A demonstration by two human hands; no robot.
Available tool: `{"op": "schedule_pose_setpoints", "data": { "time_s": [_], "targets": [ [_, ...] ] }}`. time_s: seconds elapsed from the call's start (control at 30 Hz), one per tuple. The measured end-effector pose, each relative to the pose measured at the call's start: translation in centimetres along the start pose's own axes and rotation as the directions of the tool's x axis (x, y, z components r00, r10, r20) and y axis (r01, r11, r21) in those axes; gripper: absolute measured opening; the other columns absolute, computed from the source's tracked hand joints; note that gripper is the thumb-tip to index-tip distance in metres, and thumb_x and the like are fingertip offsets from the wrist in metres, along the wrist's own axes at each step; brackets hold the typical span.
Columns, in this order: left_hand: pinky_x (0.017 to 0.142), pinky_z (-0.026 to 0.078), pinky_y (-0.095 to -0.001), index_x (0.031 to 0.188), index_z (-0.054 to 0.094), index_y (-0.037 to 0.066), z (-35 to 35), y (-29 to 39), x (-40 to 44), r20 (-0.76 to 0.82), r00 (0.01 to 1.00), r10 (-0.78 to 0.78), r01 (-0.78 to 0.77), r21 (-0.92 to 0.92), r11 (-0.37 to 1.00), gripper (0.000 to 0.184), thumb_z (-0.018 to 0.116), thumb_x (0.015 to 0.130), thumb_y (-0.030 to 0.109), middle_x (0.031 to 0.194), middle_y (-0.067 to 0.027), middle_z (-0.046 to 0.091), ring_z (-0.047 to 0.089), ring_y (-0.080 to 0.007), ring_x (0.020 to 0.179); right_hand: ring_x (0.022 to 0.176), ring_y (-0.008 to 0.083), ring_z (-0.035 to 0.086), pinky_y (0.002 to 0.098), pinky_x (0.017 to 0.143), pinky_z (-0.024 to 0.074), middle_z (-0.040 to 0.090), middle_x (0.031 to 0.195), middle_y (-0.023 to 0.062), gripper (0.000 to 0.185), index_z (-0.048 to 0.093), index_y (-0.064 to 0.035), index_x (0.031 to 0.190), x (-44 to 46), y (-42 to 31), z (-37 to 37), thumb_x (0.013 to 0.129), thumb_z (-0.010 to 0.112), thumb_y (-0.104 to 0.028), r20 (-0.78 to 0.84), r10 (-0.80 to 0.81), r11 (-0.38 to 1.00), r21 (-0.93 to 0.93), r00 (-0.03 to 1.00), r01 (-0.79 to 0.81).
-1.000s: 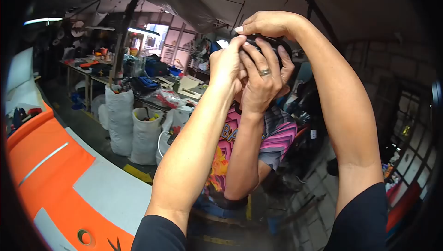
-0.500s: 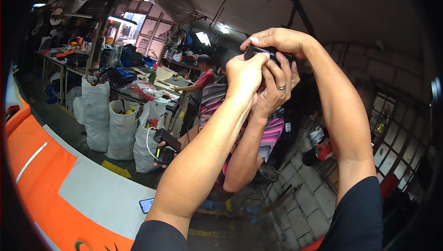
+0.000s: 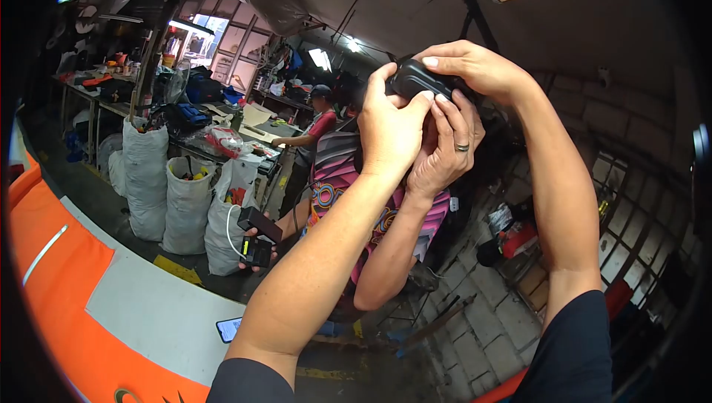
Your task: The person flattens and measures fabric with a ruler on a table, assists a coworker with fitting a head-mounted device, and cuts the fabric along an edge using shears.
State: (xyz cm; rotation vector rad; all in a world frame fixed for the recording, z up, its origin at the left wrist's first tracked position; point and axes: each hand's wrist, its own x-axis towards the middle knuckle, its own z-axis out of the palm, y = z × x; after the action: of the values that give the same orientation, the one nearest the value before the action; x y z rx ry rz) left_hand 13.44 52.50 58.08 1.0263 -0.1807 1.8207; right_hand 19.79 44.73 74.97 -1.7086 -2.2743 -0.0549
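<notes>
My left hand (image 3: pixel 391 127) is raised at upper centre, thumb and fingers closed on the near side of a black rounded device (image 3: pixel 417 81). Curved over the device's right end is my right hand (image 3: pixel 478 69), its thumb and fingers gripping it. Between my hands, the ringed hand of another person (image 3: pixel 446 147) touches the device from below. That person stands facing me in a pink and grey patterned shirt (image 3: pixel 326 162). Their other hand (image 3: pixel 267 249) holds a black box (image 3: pixel 259 223) and a small unit with a lit display (image 3: pixel 256 252), linked by a white cable.
An orange and grey surface (image 3: pixel 52 255) curves along the lower left, with a phone (image 3: pixel 228 329) on its edge. Several white sacks (image 3: pixel 144 180) stand behind it. Farther back, a person in a red shirt (image 3: pixel 320 127) works at a cluttered table (image 3: pixel 256 136).
My left fingers have shifted and opened wider around the black device, so more of it shows. My right hand has moved slightly right. The view has shifted slightly.
</notes>
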Motion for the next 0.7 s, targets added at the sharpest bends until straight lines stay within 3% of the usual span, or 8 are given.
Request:
{"op": "schedule_pose_setpoints", "data": {
  "time_s": [0.1,0.2,0.23,0.27,0.33,0.5,0.67,0.7],
  "targets": [
    [0.067,0.052,-0.0241,0.135,0.042,-0.006,-0.7,0.4,0.5,0.124,0.991,0.051,-0.065,0.118,0.991,0.058,0.068,0.085,0.004,0.085,-0.0121,0.071,0.066,-0.0118,0.074,0.102,0.0179,0.062,0.0298,0.091,0.0476,0.069,0.110,0.0114,0.037,0.065,0.0028,0.120,-2.6,1.5,0.0,0.097,0.056,-0.025,-0.117,-0.103,0.994,-0.038,0.988,0.099],
    [0.069,0.053,-0.0250,0.136,0.041,-0.005,-1.5,0.7,0.2,0.156,0.984,0.081,-0.113,0.206,0.972,0.061,0.069,0.082,0.004,0.089,-0.0136,0.071,0.067,-0.0126,0.078,0.103,0.0209,0.064,0.0311,0.092,0.0476,0.070,0.111,0.0153,0.038,0.063,0.0039,0.121,-5.6,3.0,1.5,0.098,0.056,-0.025,-0.408,-0.238,0.951,-0.285,0.881,0.125],
    [0.069,0.053,-0.0254,0.137,0.040,-0.005,-1.6,0.5,0.1,0.165,0.983,0.076,-0.108,0.191,0.976,0.063,0.070,0.082,0.004,0.091,-0.0144,0.070,0.068,-0.0132,0.079,0.103,0.0184,0.064,0.0300,0.091,0.0479,0.070,0.109,0.0135,0.037,0.063,0.0039,0.120,-6.6,3.2,2.3,0.098,0.057,-0.025,-0.512,-0.236,0.962,-0.245,0.826,0.123],
    [0.073,0.057,-0.0322,0.132,0.043,-0.003,-1.6,0.0,0.2,0.136,0.986,0.098,-0.121,0.165,0.979,0.061,0.069,0.078,0.007,0.088,-0.0166,0.073,0.073,-0.0215,0.077,0.101,0.0164,0.063,0.0291,0.090,0.0480,0.070,0.108,0.0120,0.036,0.064,0.0040,0.119,-7.4,3.7,3.1,0.098,0.057,-0.024,-0.590,-0.237,0.969,-0.197,0.772,0.147],
    [0.071,0.056,-0.0310,0.131,0.040,-0.003,-1.5,-0.3,0.4,0.130,0.988,0.085,-0.101,0.125,0.987,0.062,0.071,0.079,0.009,0.089,-0.0176,0.072,0.071,-0.0211,0.077,0.098,0.0126,0.062,0.0270,0.088,0.0482,0.070,0.105,0.0091,0.032,0.064,0.0039,0.116,-8.5,4.6,4.5,0.098,0.059,-0.021,-0.710,-0.203,0.978,-0.108,0.674,0.181],
    [0.074,0.054,-0.0278,0.131,0.035,-0.008,-1.7,-1.1,0.6,0.135,0.988,0.076,-0.100,0.178,0.979,0.068,0.075,0.080,0.013,0.093,-0.0195,0.070,0.069,-0.0192,0.080,0.088,0.0099,0.062,0.0258,0.079,0.0503,0.071,0.099,0.0081,0.025,0.066,0.0014,0.113,-9.3,7.2,7.6,0.094,0.064,-0.014,-0.831,-0.216,0.960,-0.085,0.512,0.267],
    [0.060,0.056,-0.0271,0.132,0.034,0.001,-0.8,1.0,-0.6,0.048,0.983,-0.175,0.177,-0.050,0.983,0.060,0.071,0.086,0.011,0.100,-0.0165,0.064,0.066,-0.0186,0.071,0.089,0.0170,0.068,0.0289,0.078,0.0524,0.072,0.099,0.0139,0.021,0.067,-0.0003,0.111,-10.0,10.1,9.7,0.092,0.061,-0.008,-0.894,-0.274,0.917,-0.132,0.355,0.376],
    [0.050,0.048,-0.0231,0.130,0.036,0.002,0.0,1.1,-0.6,-0.009,0.984,-0.178,0.177,-0.089,0.980,0.058,0.072,0.087,0.013,0.085,-0.0055,0.059,0.058,-0.0113,0.059,0.094,0.0209,0.068,0.0319,0.083,0.0526,0.071,0.103,0.0146,0.024,0.066,-0.0009,0.113,-9.7,10.9,9.7,0.090,0.061,-0.005,-0.896,-0.250,0.906,-0.083,0.367,0.415]
  ]
}}
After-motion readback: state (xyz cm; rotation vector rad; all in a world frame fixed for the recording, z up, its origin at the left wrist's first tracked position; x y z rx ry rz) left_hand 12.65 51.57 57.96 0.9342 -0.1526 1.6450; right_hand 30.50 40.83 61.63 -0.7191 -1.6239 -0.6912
